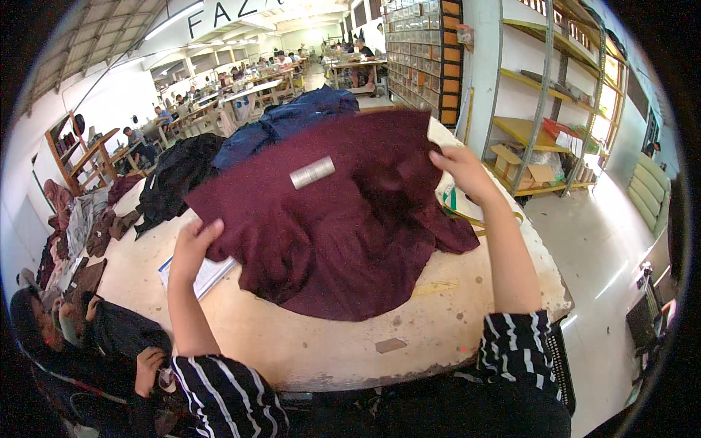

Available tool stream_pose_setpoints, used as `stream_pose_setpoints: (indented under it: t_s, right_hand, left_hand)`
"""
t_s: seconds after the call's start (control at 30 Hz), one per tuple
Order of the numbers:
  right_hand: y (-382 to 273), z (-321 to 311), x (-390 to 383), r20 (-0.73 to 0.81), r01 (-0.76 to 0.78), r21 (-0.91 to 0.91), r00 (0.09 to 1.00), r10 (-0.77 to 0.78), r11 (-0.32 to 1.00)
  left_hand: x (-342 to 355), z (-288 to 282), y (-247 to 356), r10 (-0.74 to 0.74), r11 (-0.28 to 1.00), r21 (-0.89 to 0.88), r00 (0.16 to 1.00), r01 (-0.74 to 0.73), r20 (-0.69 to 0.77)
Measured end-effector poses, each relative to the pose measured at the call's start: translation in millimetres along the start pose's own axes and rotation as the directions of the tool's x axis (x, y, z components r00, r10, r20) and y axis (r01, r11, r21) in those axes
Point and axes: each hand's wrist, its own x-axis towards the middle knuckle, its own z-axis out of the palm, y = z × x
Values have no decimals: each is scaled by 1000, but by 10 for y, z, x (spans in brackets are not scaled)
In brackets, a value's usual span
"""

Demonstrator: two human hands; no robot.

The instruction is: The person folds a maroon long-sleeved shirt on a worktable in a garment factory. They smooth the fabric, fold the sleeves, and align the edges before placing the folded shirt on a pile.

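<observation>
A dark maroon garment (pixel 343 241) is stretched between my two hands above the pale worktable (pixel 321 358), its lower part draping onto the top. My left hand (pixel 191 248) pinches its left corner, thumb on top. At the upper right edge, my right hand (pixel 466 171) grips the cloth between thumb and fingers. A silvery-white label (pixel 312 172) sits on the raised part of the fabric. What lies beneath the garment is hidden.
Behind the garment lie blue clothing (pixel 292 117) and black clothing (pixel 171 175). Papers (pixel 208 274) rest beside my left wrist; a yellow tape measure (pixel 464 212) is near my right. A co-worker's hand (pixel 150 365) handles black cloth at lower left. Metal shelves (pixel 540 109) stand right.
</observation>
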Motion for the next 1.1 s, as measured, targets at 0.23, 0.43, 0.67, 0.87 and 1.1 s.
stream_pose_setpoints:
  t_s: [0.23,0.43,0.67,0.87,1.1]
  right_hand:
    - [1031,93,-928,405,-487,460,859,313,743]
    - [1568,459,-1244,324,-495,521,868,376,695]
    - [1782,438,-1210,430,-576,368,801,416,730]
    - [1598,308,-1202,530,-616,412,761,374,671]
    - [1637,334,-1191,486,-592,449,791,373,669]
  left_hand:
    - [-374,451,-850,-198,963,-120,937,240,287]
    - [-635,687,-1501,-163,984,-47,979,170,124]
    - [-699,691,-1496,-212,969,-107,971,224,115]
    - [-687,569,-1521,-275,941,-147,942,304,191]
    - [-674,592,-1443,-295,915,-221,934,337,202]
